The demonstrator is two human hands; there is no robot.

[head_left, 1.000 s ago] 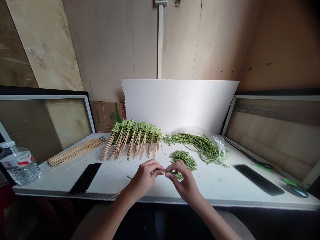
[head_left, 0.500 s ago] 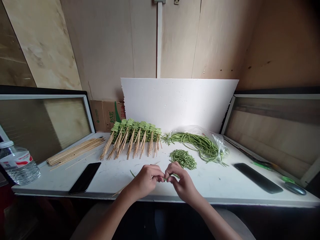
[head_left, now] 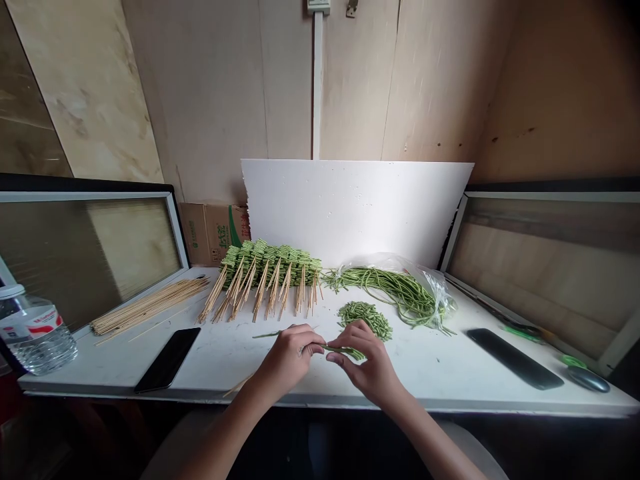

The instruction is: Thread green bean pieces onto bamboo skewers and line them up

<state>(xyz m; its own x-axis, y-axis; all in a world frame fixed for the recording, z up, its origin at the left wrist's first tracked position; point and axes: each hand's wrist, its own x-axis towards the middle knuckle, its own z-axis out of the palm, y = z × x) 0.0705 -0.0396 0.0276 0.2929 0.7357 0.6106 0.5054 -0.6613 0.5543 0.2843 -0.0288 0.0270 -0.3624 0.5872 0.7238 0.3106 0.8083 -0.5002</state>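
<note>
A green long bean runs through my left hand, its thin tail sticking out to the left and its other end reaching my right hand. The left thumb and fingers are closed on it. My right hand has its fingers curled over the bean's near end, thumb a little apart below. Short green pieces show under the right fingers. Just beyond that hand lies a pile of cut bean pieces. A thin stick lies partly hidden behind my left forearm.
Skewered bean bundles are stacked at the back, sticks forward. Whole long beans lie in a clear bag. Bare skewers, a phone and a water bottle are at left; a dark slab and mouse at right.
My hands were pinched together at the bean; the fingertips now sit slightly apart, with more bean showing between and under the right fingers. The view has shifted slightly.
</note>
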